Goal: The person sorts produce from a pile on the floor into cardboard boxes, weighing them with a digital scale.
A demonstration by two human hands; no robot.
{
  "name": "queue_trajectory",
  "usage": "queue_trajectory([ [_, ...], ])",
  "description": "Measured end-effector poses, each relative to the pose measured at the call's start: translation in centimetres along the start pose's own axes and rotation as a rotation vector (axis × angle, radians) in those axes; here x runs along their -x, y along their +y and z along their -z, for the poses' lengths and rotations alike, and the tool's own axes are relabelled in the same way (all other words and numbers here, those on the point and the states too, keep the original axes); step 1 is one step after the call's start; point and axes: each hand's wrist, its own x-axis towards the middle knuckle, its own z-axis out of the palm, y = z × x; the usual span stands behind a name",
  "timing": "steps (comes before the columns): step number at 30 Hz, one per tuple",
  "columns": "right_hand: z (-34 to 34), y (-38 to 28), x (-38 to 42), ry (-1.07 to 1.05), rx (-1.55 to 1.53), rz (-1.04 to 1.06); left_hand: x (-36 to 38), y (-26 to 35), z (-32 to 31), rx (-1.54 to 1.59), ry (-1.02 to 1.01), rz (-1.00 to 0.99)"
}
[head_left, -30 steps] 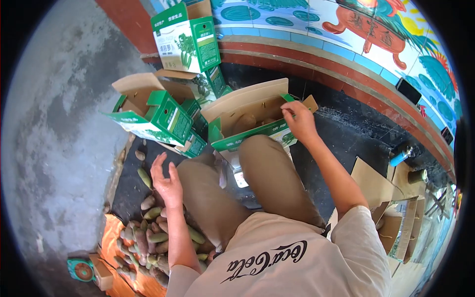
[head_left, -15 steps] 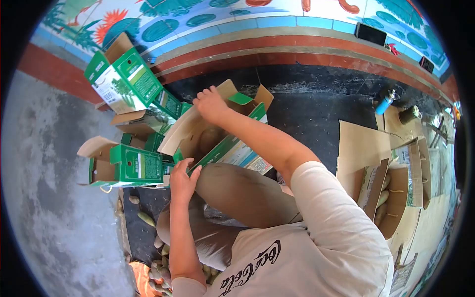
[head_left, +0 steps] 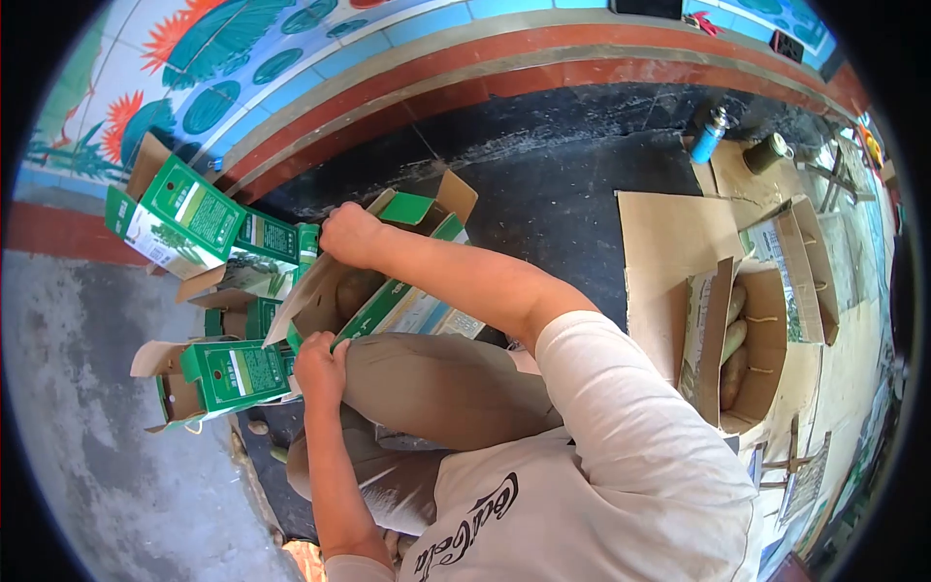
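In front of my knees stands an open green cardboard box [head_left: 396, 303], tilted, its flaps raised. Inside it lies a rounded brown vegetable [head_left: 359, 291], partly in shadow. My right hand [head_left: 351, 236] is closed over the far end of the box's long raised flap, with the fingertips hidden behind it. At the near corner, my left hand [head_left: 320, 369] pinches the box's edge, its fingers bent around the cardboard.
More green boxes [head_left: 233, 373] stand at the left, one stacked box [head_left: 184, 209] leaning by the painted wall. On the right, an open carton [head_left: 766, 378] holds several long vegetables [head_left: 734, 339]. A blue bottle [head_left: 709, 136] and a dark canister [head_left: 766, 153] stand behind.
The view has swung, so the scene sits lower and farther left. My left hand has gone from spread fingers beside the box to gripping its near corner; my right hand stays on the flap.
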Motion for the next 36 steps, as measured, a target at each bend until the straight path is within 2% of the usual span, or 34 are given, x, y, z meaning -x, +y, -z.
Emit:
queue_trajectory([
  [5,2.2,4.8,4.5,0.022,-0.024,-0.112,-2.2,4.0,1.4,-0.044,0.071,-0.165],
  [11,6.2,12.0,17.3,0.113,-0.232,-0.495,-6.0,10.8,2.4,-0.036,-0.013,-0.516],
  [14,9.1,14.5,23.0,0.103,-0.134,-0.62,-7.5,15.2,1.0,0.076,-0.067,-0.728],
  [18,11.1,19.2,29.0,0.148,0.031,-0.672,-8.0,22.0,-2.2,0.189,-0.149,-0.856],
  [21,12.9,22.9,33.3,0.049,0.187,-0.67,-7.6,26.6,-5.7,0.223,-0.158,-0.933],
  [26,13.7,27.6,39.7,-0.094,0.337,-0.656,-4.7,32.7,-12.7,0.282,-0.159,-0.955],
  [27,12.8,28.3,40.9,-0.105,0.377,-0.695,-4.1,33.0,-13.3,0.293,-0.254,-0.93],
  [29,9.8,29.5,42.8,-0.124,0.455,-0.759,-4.6,32.9,-12.8,0.379,-0.274,-0.899],
  [30,9.3,29.5,43.9,-0.219,0.433,-0.87,-4.8,32.6,-12.1,0.42,-0.287,-0.879],
  [31,8.8,29.1,44.6,-0.162,0.364,-0.951,-5.5,32.2,-10.1,0.342,-0.364,-0.857],
  [32,8.4,28.9,44.9,-0.106,0.299,-1.026,-5.8,31.4,-8.9,0.372,-0.341,-0.819],
  [35,8.1,27.1,43.7,-0.188,0.343,-1.081,-6.8,28.6,-6.3,0.453,-0.268,-0.694],
  [36,7.5,26.5,43.6,-0.081,0.365,-1.071,-7.0,27.3,-5.5,0.472,-0.255,-0.635],
])
